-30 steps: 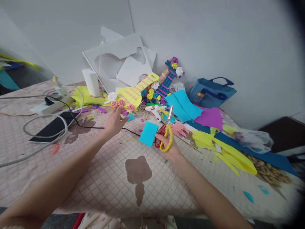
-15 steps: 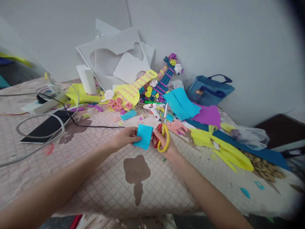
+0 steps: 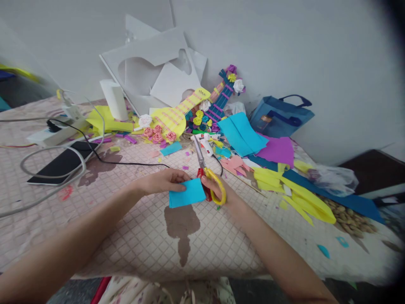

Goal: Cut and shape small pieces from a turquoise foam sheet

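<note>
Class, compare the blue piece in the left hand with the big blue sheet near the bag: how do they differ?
Size: the blue piece is much smaller than the blue sheet. Support: the blue piece is held in the left hand, while the blue sheet lies partly over a purple sheet. Surface: the blue sheet shows a long crease; the blue piece shows none. Both share a bright blue colour.

Just one cam here, worn on the head, looking forward and down across the table (image 3: 228,253) from pretty close up, wearer's lap (image 3: 133,291) at 6 o'clock, wall (image 3: 228,29) at 12.
</note>
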The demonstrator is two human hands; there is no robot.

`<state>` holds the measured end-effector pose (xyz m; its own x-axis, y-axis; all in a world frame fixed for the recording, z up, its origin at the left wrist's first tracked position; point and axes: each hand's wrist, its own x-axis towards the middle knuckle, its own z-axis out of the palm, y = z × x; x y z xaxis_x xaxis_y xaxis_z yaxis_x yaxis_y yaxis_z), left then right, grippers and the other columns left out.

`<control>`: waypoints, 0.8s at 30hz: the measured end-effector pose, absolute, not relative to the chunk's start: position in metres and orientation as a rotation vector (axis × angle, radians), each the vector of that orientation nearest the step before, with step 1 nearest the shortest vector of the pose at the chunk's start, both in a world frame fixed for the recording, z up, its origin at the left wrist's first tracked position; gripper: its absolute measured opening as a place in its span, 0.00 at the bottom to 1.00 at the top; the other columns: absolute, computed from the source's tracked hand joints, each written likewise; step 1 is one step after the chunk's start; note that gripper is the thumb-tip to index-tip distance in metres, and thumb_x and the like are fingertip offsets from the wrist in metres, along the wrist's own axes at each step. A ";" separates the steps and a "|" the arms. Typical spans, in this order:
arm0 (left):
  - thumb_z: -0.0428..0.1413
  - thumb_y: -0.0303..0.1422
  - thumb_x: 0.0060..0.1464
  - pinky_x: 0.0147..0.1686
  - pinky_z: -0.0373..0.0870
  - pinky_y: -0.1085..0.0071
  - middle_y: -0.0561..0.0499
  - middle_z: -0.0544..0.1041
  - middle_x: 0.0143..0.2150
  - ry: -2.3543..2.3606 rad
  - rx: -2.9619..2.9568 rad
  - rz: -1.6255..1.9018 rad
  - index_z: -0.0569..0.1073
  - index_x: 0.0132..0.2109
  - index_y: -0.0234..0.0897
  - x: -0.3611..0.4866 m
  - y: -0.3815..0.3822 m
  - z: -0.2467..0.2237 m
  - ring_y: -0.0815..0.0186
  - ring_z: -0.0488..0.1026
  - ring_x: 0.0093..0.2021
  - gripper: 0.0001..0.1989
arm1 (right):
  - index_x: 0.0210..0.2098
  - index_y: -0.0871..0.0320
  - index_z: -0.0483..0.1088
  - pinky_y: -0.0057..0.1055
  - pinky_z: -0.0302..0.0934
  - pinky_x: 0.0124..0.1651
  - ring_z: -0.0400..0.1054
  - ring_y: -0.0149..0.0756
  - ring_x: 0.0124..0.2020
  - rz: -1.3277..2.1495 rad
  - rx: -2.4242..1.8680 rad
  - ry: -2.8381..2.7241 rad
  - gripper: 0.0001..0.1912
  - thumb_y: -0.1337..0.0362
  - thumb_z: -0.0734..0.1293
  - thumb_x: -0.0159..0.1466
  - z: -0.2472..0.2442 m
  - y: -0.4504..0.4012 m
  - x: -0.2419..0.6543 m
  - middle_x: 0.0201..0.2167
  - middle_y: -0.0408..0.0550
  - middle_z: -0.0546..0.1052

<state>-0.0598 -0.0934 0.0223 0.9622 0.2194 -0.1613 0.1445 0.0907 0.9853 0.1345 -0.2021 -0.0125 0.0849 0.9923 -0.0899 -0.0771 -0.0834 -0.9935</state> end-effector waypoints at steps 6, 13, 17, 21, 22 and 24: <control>0.63 0.37 0.46 0.36 0.70 0.68 0.45 0.79 0.40 0.282 1.530 0.055 0.78 0.42 0.40 -0.063 -0.093 0.029 0.60 0.75 0.37 0.15 | 0.27 0.56 0.66 0.25 0.48 0.14 0.55 0.27 0.11 1.198 -1.269 -1.210 0.23 0.41 0.63 0.58 -0.006 -0.203 0.135 0.12 0.37 0.64; 0.63 0.36 0.45 0.38 0.71 0.67 0.46 0.80 0.42 0.207 1.615 0.037 0.79 0.43 0.41 -0.063 -0.095 0.028 0.58 0.75 0.40 0.15 | 0.30 0.57 0.66 0.22 0.50 0.14 0.57 0.25 0.12 1.301 -1.252 -1.305 0.20 0.45 0.65 0.59 -0.002 -0.205 0.133 0.14 0.36 0.64; 0.63 0.34 0.45 0.41 0.71 0.67 0.46 0.79 0.43 0.218 1.630 0.060 0.78 0.43 0.40 -0.062 -0.092 0.025 0.59 0.75 0.43 0.15 | 0.31 0.57 0.65 0.20 0.52 0.15 0.57 0.23 0.14 1.352 -1.278 -1.301 0.15 0.56 0.72 0.53 0.006 -0.208 0.128 0.18 0.34 0.65; 0.64 0.35 0.45 0.30 0.70 0.72 0.46 0.80 0.37 0.426 1.538 0.217 0.77 0.44 0.36 -0.061 -0.087 0.019 0.63 0.76 0.33 0.17 | 0.30 0.56 0.65 0.20 0.52 0.15 0.56 0.23 0.14 1.307 -1.332 -1.202 0.14 0.61 0.73 0.50 0.008 -0.208 0.125 0.17 0.33 0.64; 0.64 0.37 0.46 0.28 0.70 0.72 0.46 0.80 0.36 0.495 1.464 0.276 0.76 0.45 0.36 -0.060 -0.086 0.017 0.64 0.75 0.31 0.18 | 0.30 0.56 0.64 0.21 0.51 0.14 0.56 0.23 0.14 1.276 -1.339 -1.159 0.14 0.61 0.73 0.50 0.007 -0.208 0.124 0.17 0.33 0.64; 0.62 0.40 0.48 0.31 0.72 0.70 0.46 0.80 0.37 0.607 1.253 0.397 0.74 0.47 0.37 -0.057 -0.086 0.015 0.64 0.76 0.31 0.19 | 0.30 0.56 0.63 0.21 0.51 0.14 0.56 0.23 0.13 1.179 -1.340 -1.053 0.15 0.61 0.73 0.49 0.003 -0.205 0.123 0.17 0.33 0.64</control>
